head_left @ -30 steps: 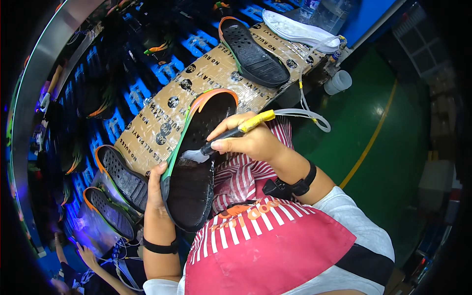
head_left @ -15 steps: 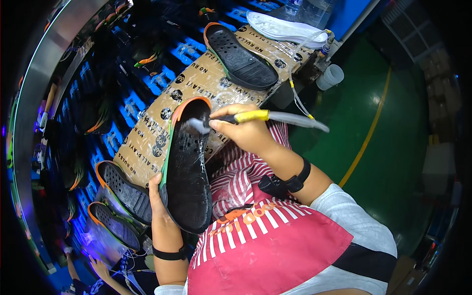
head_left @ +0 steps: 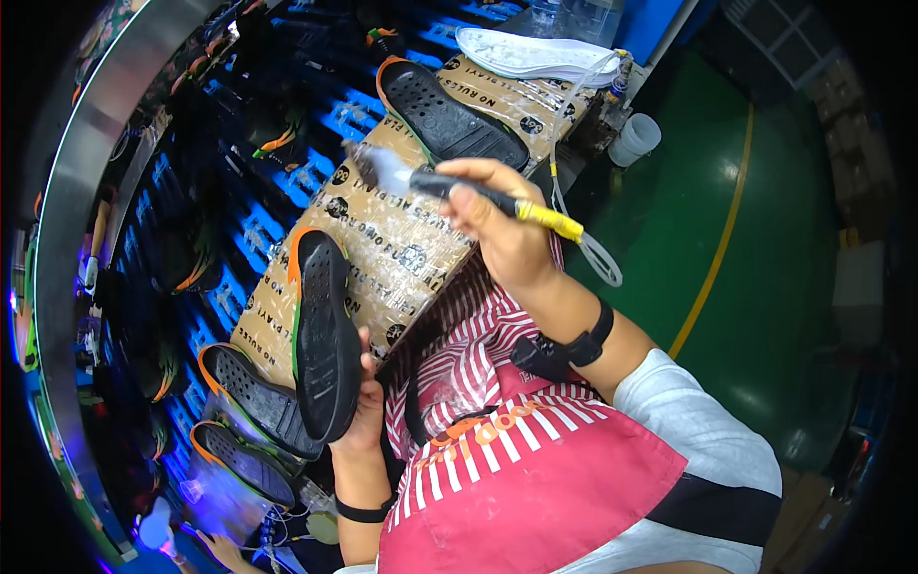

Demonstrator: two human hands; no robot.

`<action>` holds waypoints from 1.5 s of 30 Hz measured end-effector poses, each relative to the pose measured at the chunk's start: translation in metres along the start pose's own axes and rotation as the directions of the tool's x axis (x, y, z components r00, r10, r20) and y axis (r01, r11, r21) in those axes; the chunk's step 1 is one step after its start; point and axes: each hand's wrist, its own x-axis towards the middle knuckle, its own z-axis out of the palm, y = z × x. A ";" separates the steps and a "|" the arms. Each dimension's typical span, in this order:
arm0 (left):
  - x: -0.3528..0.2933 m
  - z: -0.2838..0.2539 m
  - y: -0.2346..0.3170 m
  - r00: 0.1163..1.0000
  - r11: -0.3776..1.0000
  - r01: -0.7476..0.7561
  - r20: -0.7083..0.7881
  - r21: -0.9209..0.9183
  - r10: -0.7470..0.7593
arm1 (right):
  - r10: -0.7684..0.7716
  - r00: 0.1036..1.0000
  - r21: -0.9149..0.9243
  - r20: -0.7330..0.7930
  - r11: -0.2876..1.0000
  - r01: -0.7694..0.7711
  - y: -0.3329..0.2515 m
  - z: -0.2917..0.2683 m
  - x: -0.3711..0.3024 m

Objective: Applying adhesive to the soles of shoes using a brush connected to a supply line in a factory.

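My left hand (head_left: 365, 402) grips a black shoe sole (head_left: 325, 344) with an orange and green rim by its near end. The sole stands tilted over the left part of a cardboard-covered surface (head_left: 382, 251). In my right hand (head_left: 502, 220) is a brush (head_left: 464, 188) with a black handle, yellow tape and a clear tube at its rear end. Its bristles, blurred by motion, hang above the cardboard, apart from the held sole. Just beyond my right hand lies another black sole (head_left: 459, 120).
Two more black soles (head_left: 256, 390) (head_left: 247, 462) lie at the lower left. A white sole (head_left: 535, 57) rests at the far end, near a white cup (head_left: 635, 140). Blue slats (head_left: 263, 230) carry dark shoe parts on the left. Another person's hand (head_left: 225, 550) shows at the lower left.
The brush has lifted off the held sole, and my right hand has moved up and slightly right. My left hand has lowered and turned the sole, tilting it away to the left.
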 end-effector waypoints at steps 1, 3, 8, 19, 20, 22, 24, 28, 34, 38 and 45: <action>-0.003 -0.004 0.000 0.999 0.997 -0.011 0.030 -0.072 0.014 | -0.006 1.000 0.059 -0.017 0.998 0.007 0.011 -0.005 0.006; -0.012 -0.019 0.005 0.996 0.999 -0.032 0.086 -0.041 0.036 | 0.108 0.993 0.150 -0.042 0.983 -0.101 0.024 -0.009 0.012; -0.018 -0.018 0.004 0.999 0.950 -0.029 0.021 -0.310 0.037 | 0.229 0.973 0.283 0.012 0.933 -0.223 0.066 -0.023 0.017; -0.033 -0.043 0.000 0.993 0.955 -0.023 -0.119 -0.297 -0.013 | 0.373 0.920 0.510 0.120 0.772 -0.380 0.092 -0.046 0.016; -0.032 -0.045 0.000 0.992 0.954 -0.020 -0.121 -0.298 -0.018 | 0.381 0.917 0.524 0.117 0.761 -0.383 0.092 -0.046 0.017; -0.033 -0.047 0.001 0.992 0.955 -0.023 -0.123 -0.296 -0.014 | 0.373 0.918 0.514 0.135 0.765 -0.387 0.093 -0.047 0.018; -0.039 -0.047 0.001 0.996 0.960 -0.018 -0.092 -0.280 -0.009 | 0.360 0.918 0.511 0.168 0.764 -0.394 0.091 -0.044 0.017; -0.048 -0.054 0.002 0.996 0.978 -0.051 -0.089 -0.202 0.034 | 0.387 0.910 0.500 0.152 0.764 -0.408 0.090 -0.040 0.019; -0.037 -0.024 -0.009 0.989 0.991 0.070 -0.122 -0.115 -0.084 | 0.345 0.924 0.492 0.166 0.783 -0.380 0.096 -0.050 0.016; -0.031 -0.029 -0.005 0.995 1.000 -0.012 -0.098 0.007 0.012 | 0.345 0.923 0.474 0.169 0.793 -0.383 0.097 -0.051 0.015; -0.031 -0.031 0.012 0.958 0.968 -0.225 -0.157 0.110 0.241 | 0.355 0.920 0.450 0.167 0.802 -0.392 0.098 -0.049 0.014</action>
